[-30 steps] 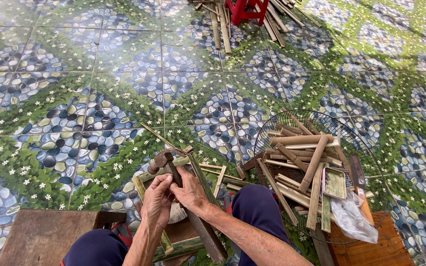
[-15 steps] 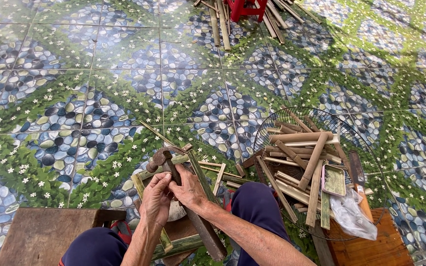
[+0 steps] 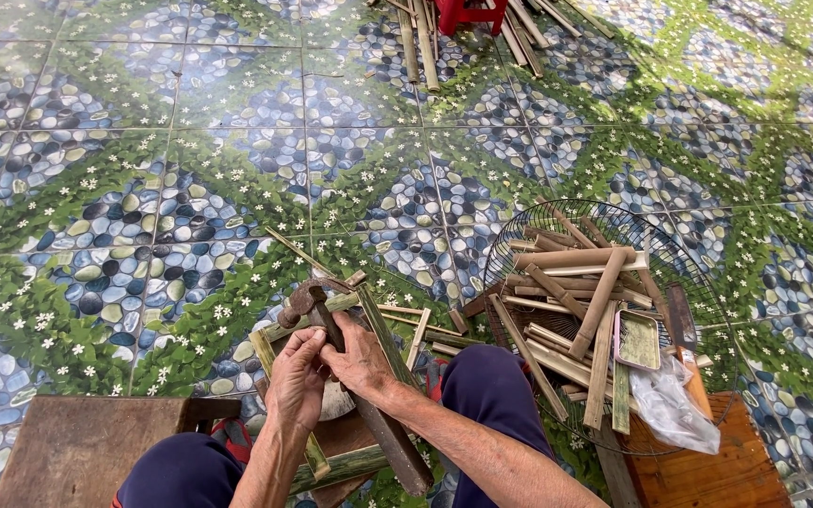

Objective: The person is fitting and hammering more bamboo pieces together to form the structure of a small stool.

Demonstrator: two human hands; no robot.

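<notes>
Hands met at the lower middle of the frame, over our knees. Our left hand point(image 3: 295, 381) was curled, its fingers closed around a green bamboo strip point(image 3: 286, 400) that ran from the upper left down toward the bottom centre. Our right hand point(image 3: 359, 356) lay just beside it, touching it, fingers bent onto the dark handle of a rusty metal tool point(image 3: 308, 303), whose rounded head stood just above both hands; how firmly they gripped, we could not tell. A long dark blade point(image 3: 392, 437) ran down and to the right from under the right hand. The strip's long axis pointed away from us, so the left hand was the nearer one to it. At the right, a round wire basket point(image 3: 519, 240) held many cut bamboo pieces point(image 3: 576, 282), pale, smooth and straight. The floor tiles point(image 3: 143, 188) showed a glossy pattern of blue pebbles and green leaves.
</notes>
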